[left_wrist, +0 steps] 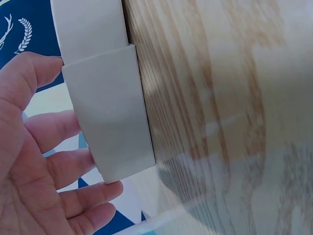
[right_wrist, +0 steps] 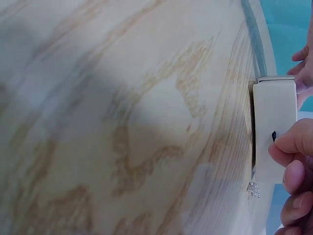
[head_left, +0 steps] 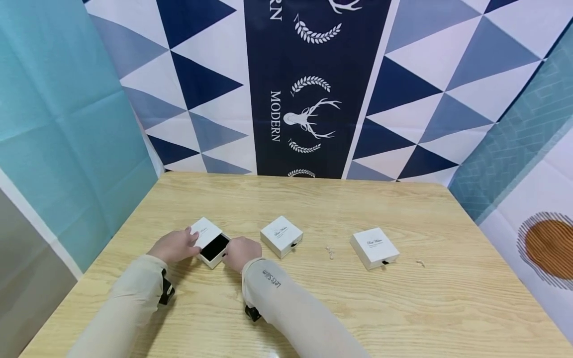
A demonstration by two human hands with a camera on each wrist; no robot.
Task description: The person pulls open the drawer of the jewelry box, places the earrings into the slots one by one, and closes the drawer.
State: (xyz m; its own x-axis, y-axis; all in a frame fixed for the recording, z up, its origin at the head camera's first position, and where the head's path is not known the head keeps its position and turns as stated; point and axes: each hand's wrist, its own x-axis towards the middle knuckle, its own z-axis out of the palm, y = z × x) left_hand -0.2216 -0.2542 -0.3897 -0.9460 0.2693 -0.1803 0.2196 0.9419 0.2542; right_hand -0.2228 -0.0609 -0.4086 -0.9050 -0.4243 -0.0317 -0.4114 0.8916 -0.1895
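Observation:
A small white drawer box (head_left: 207,231) stands on the left of the table, its drawer (head_left: 216,247) partly pulled out and showing a black lining. My left hand (head_left: 176,245) holds the box's outer sleeve; in the left wrist view its fingers (left_wrist: 56,128) lie along the sleeve's side (left_wrist: 107,117). With thumb and finger, my right hand (head_left: 241,252) pinches the small black pull tab (right_wrist: 274,136) on the drawer's front, as the right wrist view shows. A sparkling piece of jewellery (right_wrist: 253,190) appears beside the drawer in that view.
Two more white boxes, a middle one (head_left: 281,236) and a right one (head_left: 375,247), sit closed with black tabs. Small jewellery pieces (head_left: 330,252) lie between them, and another small piece (head_left: 421,262) lies right of them. Patterned cloth (head_left: 210,99) hangs behind the wooden table (head_left: 358,313).

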